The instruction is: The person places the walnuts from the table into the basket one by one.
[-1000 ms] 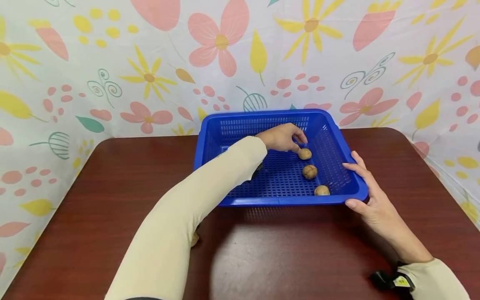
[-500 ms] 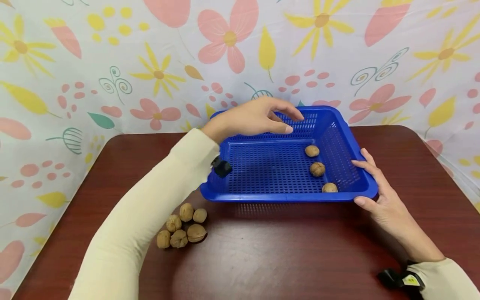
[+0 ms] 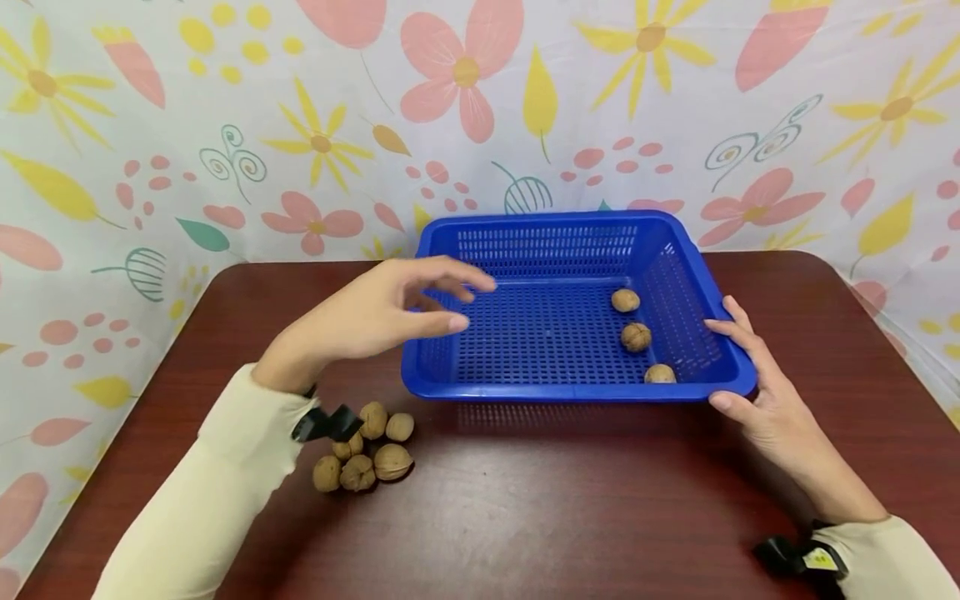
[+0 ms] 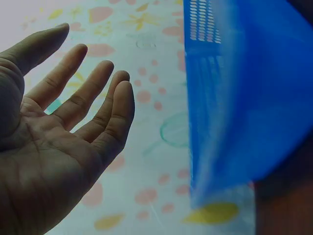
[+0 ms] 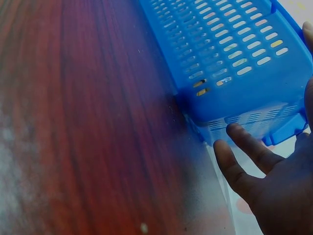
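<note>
A blue plastic basket with slotted walls stands at the back of the table. Three walnuts lie in it along its right side: a far walnut, a middle walnut and a near walnut. My left hand is in the air over the basket's left end, fingers loosely bent and palm bare in the left wrist view. With thumb and fingers spread round it, my right hand holds the basket's near right corner. Several walnuts sit in a cluster on the table below my left wrist.
The reddish-brown wooden table carries the basket and the walnuts. Close behind the basket hangs a flower-patterned cloth, which continues down both sides. Black straps sit on both wrists.
My left hand has let go of the far walnut inside the basket, lifted and moved left out over its left end. The cluster of walnuts has come into view. My right hand stays at the corner.
</note>
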Available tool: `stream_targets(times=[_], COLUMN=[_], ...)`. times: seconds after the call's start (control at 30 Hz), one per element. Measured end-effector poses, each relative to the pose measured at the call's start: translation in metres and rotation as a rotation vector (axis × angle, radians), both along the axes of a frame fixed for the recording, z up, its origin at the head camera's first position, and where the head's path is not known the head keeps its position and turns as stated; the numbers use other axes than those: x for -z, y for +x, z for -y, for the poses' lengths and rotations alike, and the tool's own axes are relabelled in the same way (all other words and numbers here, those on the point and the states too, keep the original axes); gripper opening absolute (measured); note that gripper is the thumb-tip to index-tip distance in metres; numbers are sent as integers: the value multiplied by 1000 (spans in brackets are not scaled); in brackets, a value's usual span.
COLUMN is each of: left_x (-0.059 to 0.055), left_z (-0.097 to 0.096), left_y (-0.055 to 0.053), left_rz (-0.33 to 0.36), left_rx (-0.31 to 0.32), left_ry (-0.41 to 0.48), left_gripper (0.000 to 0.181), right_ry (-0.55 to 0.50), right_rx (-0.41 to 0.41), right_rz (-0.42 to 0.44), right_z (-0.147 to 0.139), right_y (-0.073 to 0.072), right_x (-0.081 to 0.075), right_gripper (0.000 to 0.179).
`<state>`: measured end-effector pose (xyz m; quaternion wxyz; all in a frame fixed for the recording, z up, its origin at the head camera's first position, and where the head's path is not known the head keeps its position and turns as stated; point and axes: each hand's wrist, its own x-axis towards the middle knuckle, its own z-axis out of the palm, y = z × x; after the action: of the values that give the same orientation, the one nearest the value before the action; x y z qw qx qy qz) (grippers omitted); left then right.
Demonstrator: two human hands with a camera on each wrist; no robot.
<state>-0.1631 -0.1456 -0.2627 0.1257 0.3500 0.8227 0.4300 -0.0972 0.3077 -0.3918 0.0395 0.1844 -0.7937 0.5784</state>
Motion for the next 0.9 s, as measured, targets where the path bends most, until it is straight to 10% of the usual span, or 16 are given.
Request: stream_targets(times=[0.57,0.9], left_x=[91,116], left_z=[112,134], left_y=[93,118], left_rz=[121,201], left_rx=[-267,-341], left_ry=[112,150], left_gripper=[45,49], right_ry=[34,-21], right_rx=[25,8], right_rz=[7,33], right_z=[0,1], right_y=[-1,-1], right_x=[-4,-1], right_gripper=[73,73])
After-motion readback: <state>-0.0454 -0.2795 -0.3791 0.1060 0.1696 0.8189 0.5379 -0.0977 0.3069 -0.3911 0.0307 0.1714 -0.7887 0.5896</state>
